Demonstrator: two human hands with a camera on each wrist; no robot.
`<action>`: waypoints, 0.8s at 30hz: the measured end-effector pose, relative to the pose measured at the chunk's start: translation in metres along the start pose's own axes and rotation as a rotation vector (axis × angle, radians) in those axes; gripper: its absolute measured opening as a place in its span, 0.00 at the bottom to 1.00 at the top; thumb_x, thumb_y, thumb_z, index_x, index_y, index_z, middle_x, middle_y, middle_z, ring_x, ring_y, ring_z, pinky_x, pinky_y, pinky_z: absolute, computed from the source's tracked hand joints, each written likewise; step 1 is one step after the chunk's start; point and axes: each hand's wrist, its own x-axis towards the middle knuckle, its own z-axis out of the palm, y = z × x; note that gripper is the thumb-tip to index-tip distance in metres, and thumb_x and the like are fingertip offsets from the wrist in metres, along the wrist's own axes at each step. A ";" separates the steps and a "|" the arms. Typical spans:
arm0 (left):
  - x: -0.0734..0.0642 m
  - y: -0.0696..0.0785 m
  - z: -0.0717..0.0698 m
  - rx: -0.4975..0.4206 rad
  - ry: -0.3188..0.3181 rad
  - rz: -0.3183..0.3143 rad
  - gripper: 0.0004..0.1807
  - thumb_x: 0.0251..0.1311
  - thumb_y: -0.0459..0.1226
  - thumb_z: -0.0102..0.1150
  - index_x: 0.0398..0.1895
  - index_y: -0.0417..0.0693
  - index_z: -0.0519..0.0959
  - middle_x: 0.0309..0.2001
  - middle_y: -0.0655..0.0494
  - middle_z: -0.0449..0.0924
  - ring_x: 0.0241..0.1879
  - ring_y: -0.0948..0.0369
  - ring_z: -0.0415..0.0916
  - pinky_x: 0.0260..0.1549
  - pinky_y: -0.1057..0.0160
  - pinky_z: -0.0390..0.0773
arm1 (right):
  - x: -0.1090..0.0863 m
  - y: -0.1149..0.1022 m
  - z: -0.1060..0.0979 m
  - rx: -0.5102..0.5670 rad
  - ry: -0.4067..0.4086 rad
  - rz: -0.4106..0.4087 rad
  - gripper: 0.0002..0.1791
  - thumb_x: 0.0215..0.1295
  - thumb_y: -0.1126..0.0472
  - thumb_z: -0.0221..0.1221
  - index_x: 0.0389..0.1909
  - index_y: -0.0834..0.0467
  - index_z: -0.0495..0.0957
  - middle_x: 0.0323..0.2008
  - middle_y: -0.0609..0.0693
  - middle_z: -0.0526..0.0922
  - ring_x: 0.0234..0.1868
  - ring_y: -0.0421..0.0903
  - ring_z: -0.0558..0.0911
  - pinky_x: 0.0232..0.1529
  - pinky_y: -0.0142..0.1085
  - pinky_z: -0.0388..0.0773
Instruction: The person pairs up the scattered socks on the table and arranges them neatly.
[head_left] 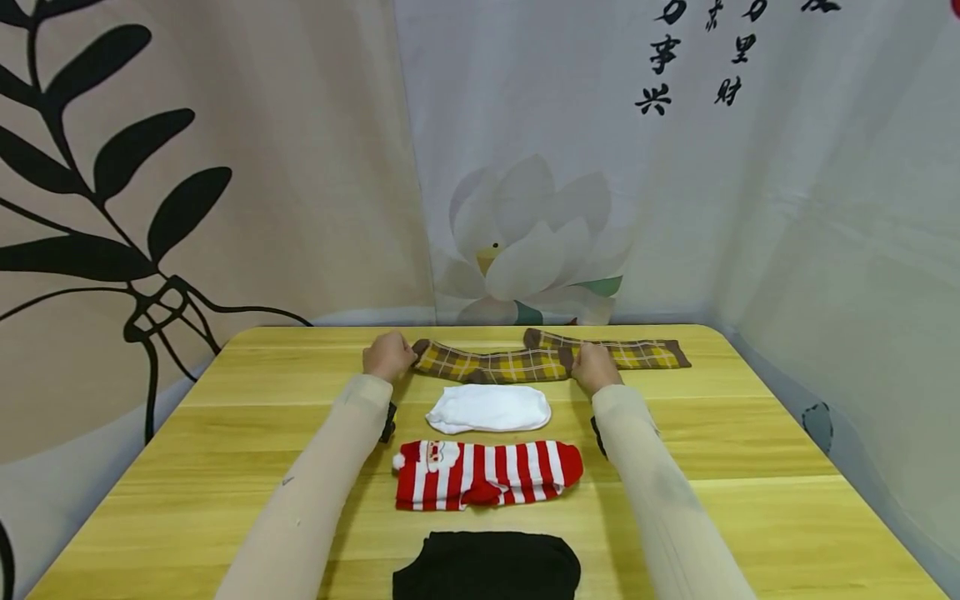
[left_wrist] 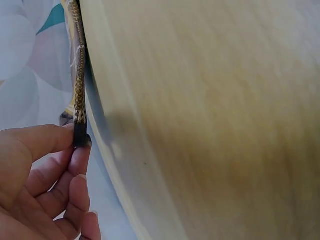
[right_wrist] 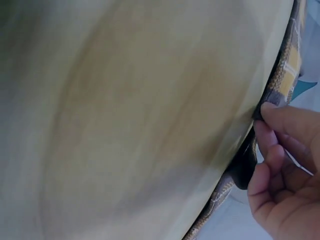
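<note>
A yellow-and-brown plaid sock (head_left: 491, 365) stretches sideways near the table's far edge in the head view. My left hand (head_left: 388, 357) pinches its dark left end between thumb and forefinger, as the left wrist view shows on the sock (left_wrist: 80, 85). At the other dark end, my right hand (head_left: 596, 368) pinches the sock (right_wrist: 287, 70) the same way. A second plaid sock (head_left: 651, 354) lies behind and to the right, partly covered by the right hand and the first sock. Whether the held sock is fully off the table, I cannot tell.
Nearer me on the wooden table (head_left: 750, 433) lie a white sock (head_left: 489, 408), a red-and-white striped sock (head_left: 487, 475) with a Santa face, and a black cloth item (head_left: 491, 567) cut off by the frame. A printed curtain (head_left: 315, 167) hangs behind the table.
</note>
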 end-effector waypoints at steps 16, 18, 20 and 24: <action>-0.002 -0.004 0.002 0.070 -0.019 0.021 0.27 0.63 0.37 0.56 0.05 0.53 0.60 0.08 0.61 0.53 0.12 0.62 0.54 0.31 0.53 0.67 | -0.002 -0.003 -0.002 -0.034 0.001 0.005 0.10 0.63 0.70 0.57 0.23 0.63 0.82 0.21 0.53 0.82 0.22 0.44 0.75 0.31 0.39 0.75; -0.002 -0.004 0.002 0.071 -0.019 0.023 0.27 0.63 0.36 0.54 0.06 0.53 0.60 0.08 0.61 0.53 0.12 0.62 0.53 0.28 0.56 0.66 | -0.001 -0.002 -0.001 -0.049 0.000 -0.002 0.13 0.63 0.71 0.56 0.19 0.62 0.79 0.17 0.52 0.78 0.20 0.44 0.72 0.29 0.39 0.72; -0.002 -0.003 0.003 0.071 -0.020 0.026 0.26 0.63 0.35 0.52 0.06 0.53 0.59 0.08 0.61 0.53 0.12 0.62 0.53 0.25 0.57 0.64 | 0.000 -0.002 0.002 -0.093 0.003 -0.015 0.15 0.64 0.71 0.54 0.17 0.61 0.76 0.15 0.51 0.74 0.20 0.44 0.70 0.28 0.39 0.70; -0.002 -0.004 0.004 0.064 -0.028 0.025 0.25 0.63 0.34 0.52 0.08 0.53 0.60 0.09 0.61 0.53 0.13 0.62 0.54 0.22 0.59 0.62 | 0.000 -0.002 0.007 -0.242 0.016 -0.085 0.15 0.66 0.71 0.53 0.20 0.61 0.79 0.21 0.54 0.80 0.24 0.49 0.79 0.27 0.42 0.75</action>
